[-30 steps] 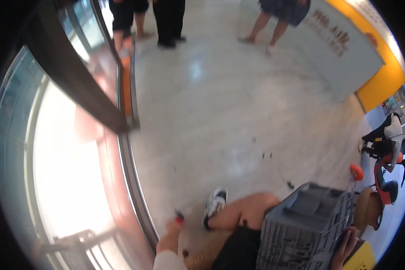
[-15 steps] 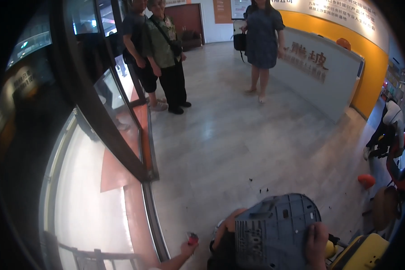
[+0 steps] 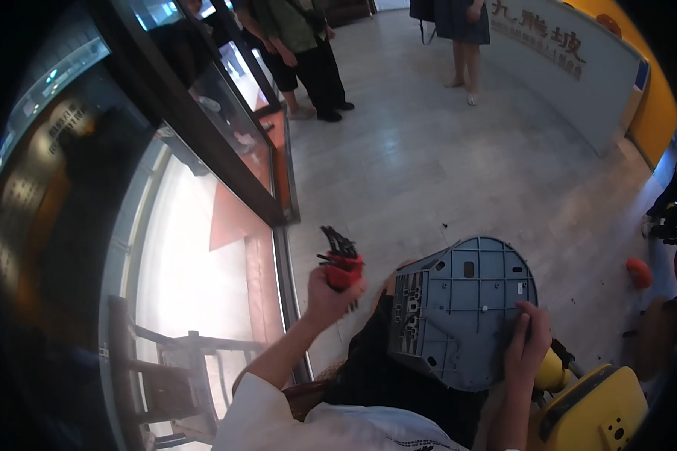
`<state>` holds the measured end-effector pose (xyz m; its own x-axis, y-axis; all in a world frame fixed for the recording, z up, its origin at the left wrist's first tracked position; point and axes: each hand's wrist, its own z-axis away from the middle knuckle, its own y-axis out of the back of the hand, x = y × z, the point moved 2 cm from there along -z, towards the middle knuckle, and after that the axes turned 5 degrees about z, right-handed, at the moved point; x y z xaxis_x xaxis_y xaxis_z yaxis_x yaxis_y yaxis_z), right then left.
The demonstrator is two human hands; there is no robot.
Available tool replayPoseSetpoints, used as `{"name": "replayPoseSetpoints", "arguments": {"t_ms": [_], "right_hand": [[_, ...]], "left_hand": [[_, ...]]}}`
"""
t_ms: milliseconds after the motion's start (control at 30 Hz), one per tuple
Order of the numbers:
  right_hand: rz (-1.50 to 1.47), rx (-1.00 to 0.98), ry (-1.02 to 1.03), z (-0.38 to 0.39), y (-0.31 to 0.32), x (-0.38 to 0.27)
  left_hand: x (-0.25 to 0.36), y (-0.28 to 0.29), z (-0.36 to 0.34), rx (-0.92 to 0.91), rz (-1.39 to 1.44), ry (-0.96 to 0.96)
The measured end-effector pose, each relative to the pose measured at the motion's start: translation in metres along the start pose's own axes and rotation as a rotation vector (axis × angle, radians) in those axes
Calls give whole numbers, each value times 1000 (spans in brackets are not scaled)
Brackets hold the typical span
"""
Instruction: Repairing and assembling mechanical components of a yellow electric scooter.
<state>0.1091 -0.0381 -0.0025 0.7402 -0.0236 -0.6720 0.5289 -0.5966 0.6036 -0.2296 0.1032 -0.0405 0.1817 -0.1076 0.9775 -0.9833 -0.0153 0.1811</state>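
Note:
A grey ribbed plastic panel (image 3: 466, 293), rounded at its far end and slotted along its left side, lies tilted over my lap. My right hand (image 3: 530, 338) grips its right edge, fingers resting on the ribbed face. Left of the panel, my left hand (image 3: 325, 301) is raised and closed around a red object with thin black prongs (image 3: 344, 270). The prongs stick out past my fingers at the top and some show below. What exactly this red object is cannot be made out.
A yellow machine-like casing (image 3: 598, 413) stands close by my right arm. Small black bits (image 3: 444, 225) lie on the floor. A glass door frame (image 3: 226, 165) runs along the left. People's legs (image 3: 320, 75) show ahead, with a white counter (image 3: 564, 83) and an orange-red object (image 3: 639, 273) to the right.
My view has dipped, so more of my lap and arms shows. My left hand has risen with the red object. The panel, still in my right hand, shows higher in view.

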Motion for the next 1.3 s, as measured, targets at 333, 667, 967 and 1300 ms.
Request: {"name": "replayPoseSetpoints", "arguments": {"t_ms": [333, 667, 967, 1300], "right_hand": [[-98, 250, 27, 13, 57, -5], [-924, 148, -205, -26, 48, -27], [-785, 168, 79, -35, 40, -62], [-325, 142, 823, -63, 31, -73]], "left_hand": [[61, -117, 55, -544, 426, 134], [74, -146, 35, -590, 529, 170], [79, -142, 59, -596, 430, 55], [78, -143, 56, -636, 422, 7]]}}
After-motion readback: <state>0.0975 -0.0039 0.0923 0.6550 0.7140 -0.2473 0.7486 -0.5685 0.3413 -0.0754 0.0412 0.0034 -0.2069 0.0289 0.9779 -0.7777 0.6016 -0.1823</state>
